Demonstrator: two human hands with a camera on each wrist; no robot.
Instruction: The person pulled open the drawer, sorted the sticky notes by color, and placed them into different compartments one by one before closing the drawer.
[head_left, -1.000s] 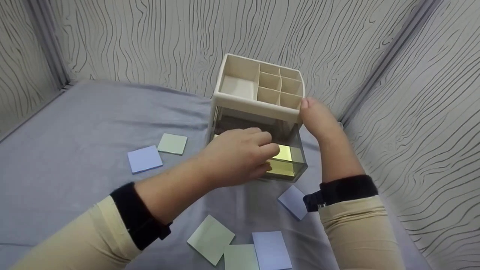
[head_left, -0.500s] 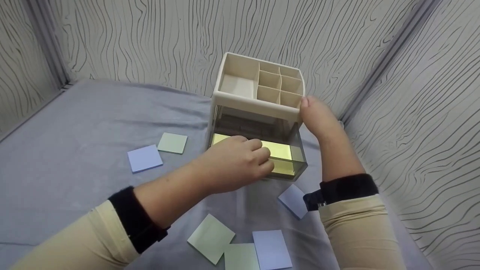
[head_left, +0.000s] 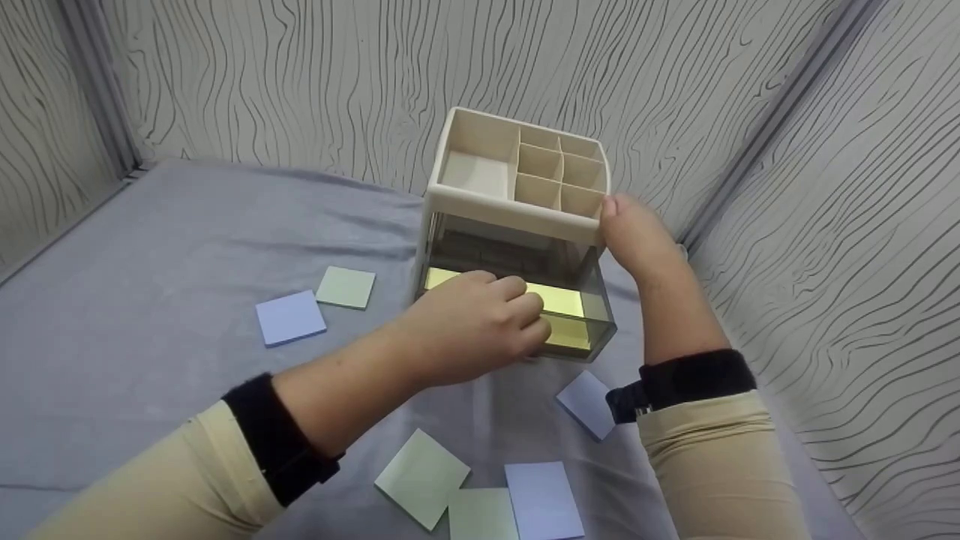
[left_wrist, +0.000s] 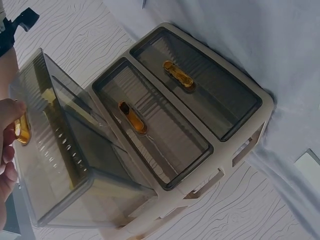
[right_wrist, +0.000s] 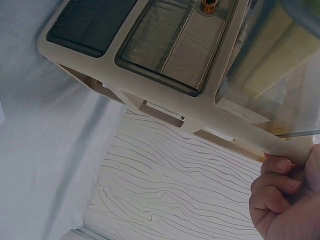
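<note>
A cream desk organizer (head_left: 517, 210) stands upright, its top drawer (head_left: 600, 326) pulled out. Inside this clear, smoky drawer lie yellow sticky note pads (head_left: 559, 300). My left hand (head_left: 480, 330) is at the drawer front in the head view. The left wrist view shows its thumb and fingers pinching the drawer's gold handle (left_wrist: 22, 130). With my right hand (head_left: 637, 236) I hold the organizer's upper right side, thumb near the top rim; curled fingers (right_wrist: 275, 187) show below the edge in the right wrist view. Two lower drawers (left_wrist: 152, 130) are closed.
Blue sticky note pads (head_left: 291, 319) and green sticky note pads (head_left: 421, 480) lie loose on the grey cloth (head_left: 187, 247), left of and in front of the organizer. Wood-grain patterned walls (head_left: 300, 90) stand close behind and to the right.
My left hand has moved slightly down and left from over the drawer's front edge, uncovering more yellow notes, then stays nearly still. The right hand and organizer keep their place.
</note>
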